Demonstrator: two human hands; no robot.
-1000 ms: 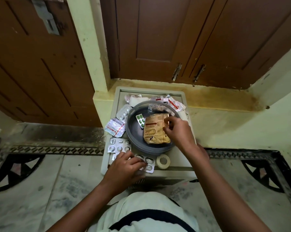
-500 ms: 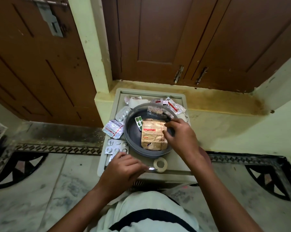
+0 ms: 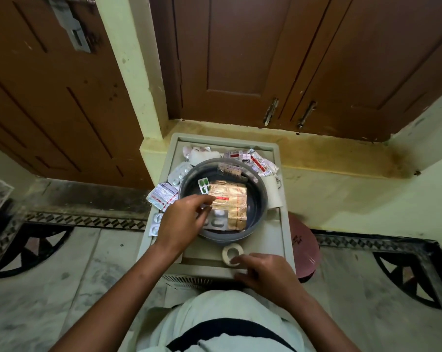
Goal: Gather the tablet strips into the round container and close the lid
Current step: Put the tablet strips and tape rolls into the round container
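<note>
The grey round container (image 3: 262, 199) stands on a pale stand (image 3: 270, 240). Inside lie a large gold tablet strip (image 3: 231, 203), a small green strip (image 3: 203, 185) and a silver strip (image 3: 217, 221). My left hand (image 3: 182, 222) reaches over the container's left rim, thumb and fingers pinched on the silver strip's edge. My right hand (image 3: 268, 273) rests at the stand's front edge, fingers apart, touching a white tape roll (image 3: 230, 254). Loose strips lie around the container: red-and-white ones (image 3: 162, 195) and a silver one (image 3: 179, 173) at left, more at the back (image 3: 254, 161).
A maroon round disc (image 3: 303, 252), possibly the lid, lies on the floor right of the stand. A white packet (image 3: 272, 193) leans by the container's right side. Brown wooden doors (image 3: 240, 59) and a yellow ledge (image 3: 329, 158) stand behind. Patterned marble floor (image 3: 62, 288) surrounds the stand.
My left hand has lifted the silver strip from the stand's front left into the container. My right hand left the gold strip and drew back to the tape roll.
</note>
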